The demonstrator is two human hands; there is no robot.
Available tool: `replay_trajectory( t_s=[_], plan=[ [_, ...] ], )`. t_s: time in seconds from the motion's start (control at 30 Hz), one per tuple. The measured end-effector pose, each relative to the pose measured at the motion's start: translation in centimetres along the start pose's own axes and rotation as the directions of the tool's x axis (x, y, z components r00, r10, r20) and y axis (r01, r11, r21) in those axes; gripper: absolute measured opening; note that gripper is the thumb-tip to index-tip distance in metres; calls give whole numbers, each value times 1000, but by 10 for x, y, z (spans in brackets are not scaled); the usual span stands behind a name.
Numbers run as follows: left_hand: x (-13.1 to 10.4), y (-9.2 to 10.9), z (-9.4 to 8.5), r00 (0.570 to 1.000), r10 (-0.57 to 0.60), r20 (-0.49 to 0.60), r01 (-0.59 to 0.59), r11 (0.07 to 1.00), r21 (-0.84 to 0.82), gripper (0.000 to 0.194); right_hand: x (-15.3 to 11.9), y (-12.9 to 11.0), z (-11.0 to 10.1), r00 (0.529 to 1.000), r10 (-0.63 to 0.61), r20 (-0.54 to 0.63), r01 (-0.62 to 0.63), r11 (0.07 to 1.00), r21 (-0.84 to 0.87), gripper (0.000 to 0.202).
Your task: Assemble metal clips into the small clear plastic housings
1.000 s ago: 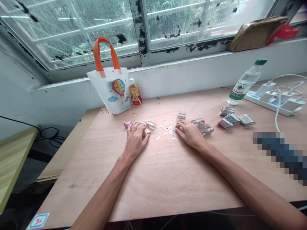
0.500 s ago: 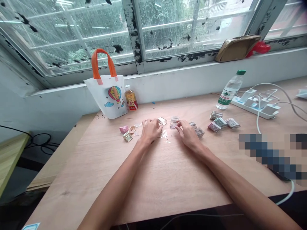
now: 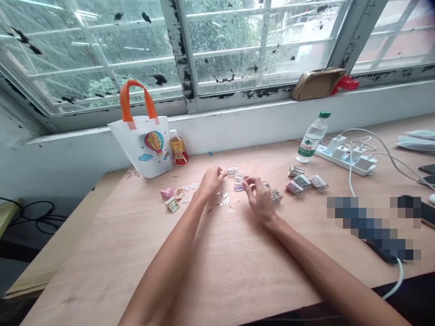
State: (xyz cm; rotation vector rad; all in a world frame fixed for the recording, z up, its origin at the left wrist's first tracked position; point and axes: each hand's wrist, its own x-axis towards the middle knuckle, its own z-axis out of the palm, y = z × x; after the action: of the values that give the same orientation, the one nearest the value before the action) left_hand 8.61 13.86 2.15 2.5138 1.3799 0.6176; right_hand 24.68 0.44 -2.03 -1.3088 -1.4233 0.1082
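Note:
My left hand (image 3: 210,181) has its thumb and fingertips at the left end of a small clear plastic case (image 3: 232,170), gripping its edge. My right hand (image 3: 258,195) pinches another clear plastic case (image 3: 239,178) between thumb and fingers. Just below that one is a purplish piece (image 3: 239,188). Loose small flat slips (image 3: 225,198) and dark bits are scattered on the table between the hands. More clear cases (image 3: 276,195) lie by the right hand, partly hidden behind it. Left of my left hand are a pink piece (image 3: 166,193), a pale yellow piece (image 3: 172,204) and an orange-tan piece (image 3: 179,193).
Several tinted cases (image 3: 302,182) sit to the right. Behind them stand a water bottle (image 3: 311,138) and a power strip (image 3: 346,158) with chargers and cables. A white bag (image 3: 139,149) and an amber bottle (image 3: 178,148) stand at the back left of the wooden table (image 3: 136,244).
The view has shifted slightly, moving the scene left and down. My right hand has a clear case up in its fingers, and the clear case at my left fingertips has turned.

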Motion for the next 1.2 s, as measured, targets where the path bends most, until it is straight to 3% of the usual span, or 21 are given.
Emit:
replay_trajectory(
  t_s=[0.07, 0.13, 0.2, 0.27, 0.4, 0.5, 0.57, 0.63, 0.73, 0.83, 0.93, 1.0, 1.1, 1.2],
  plan=[
    [-19, -2, -10, 999, 41, -32, -40, 999, 35, 21, -12, -9, 8, 995, -87, 50, 88, 996, -17, 24],
    [-49, -9, -23, 994, 78, -73, -72, 994, 87, 18, -25, -24, 19, 957, -241, 158, 251, 967, -48, 24],
    [-82, -21, -33, 988, 106, -109, -89, 985, 147, 20, -33, -40, 36, 862, -396, 317, 431, 901, -46, 26],
    [-108, -35, -39, 976, 134, -173, -70, 941, 332, 27, -35, -55, 60, 793, -446, 415, 504, 863, -38, 31],
    [-132, -55, -46, 935, 120, -334, 38, 903, 429, 34, -20, -75, 111, 862, -321, 392, 389, 915, -106, 41],
    [-134, -58, -50, 893, 109, -436, 68, 926, 372, 41, -3, -77, 116, 870, -321, 375, 383, 918, -103, 53],
    [-133, -57, -51, 900, 115, -421, 40, 938, 343, 41, 9, -66, 88, 877, -354, 326, 407, 907, -111, 55],
    [-132, -55, -50, 914, 124, -387, 17, 940, 341, 40, 19, -45, 35, 910, -347, 229, 391, 901, -187, 53],
    [-128, -52, -45, 908, 147, -392, -5, 940, 341, 38, 22, 1, -63, 971, -214, 107, 239, 847, -475, 37],
    [-125, -49, -40, 880, 180, -441, -36, 949, 314, 35, 7, 43, -134, 996, -2, 88, 67, 666, -743, 37],
    [-124, -45, -39, 856, 226, -465, -90, 951, 296, 32, -13, 66, -157, 973, 96, 209, 131, 515, -847, 41],
    [-126, -40, -40, 849, 264, -458, -148, 950, 274, 32, -23, 71, -156, 965, 106, 241, 159, 496, -854, 40],
    [-131, -30, -37, 840, 304, -449, -224, 949, 223, 32, -28, 64, -155, 977, 99, 187, 93, 594, -799, 38],
    [-135, -13, -27, 848, 333, -413, -294, 943, 156, 29, -26, 41, -155, 999, 33, 4, -23, 760, -649, 40]
  ],
)
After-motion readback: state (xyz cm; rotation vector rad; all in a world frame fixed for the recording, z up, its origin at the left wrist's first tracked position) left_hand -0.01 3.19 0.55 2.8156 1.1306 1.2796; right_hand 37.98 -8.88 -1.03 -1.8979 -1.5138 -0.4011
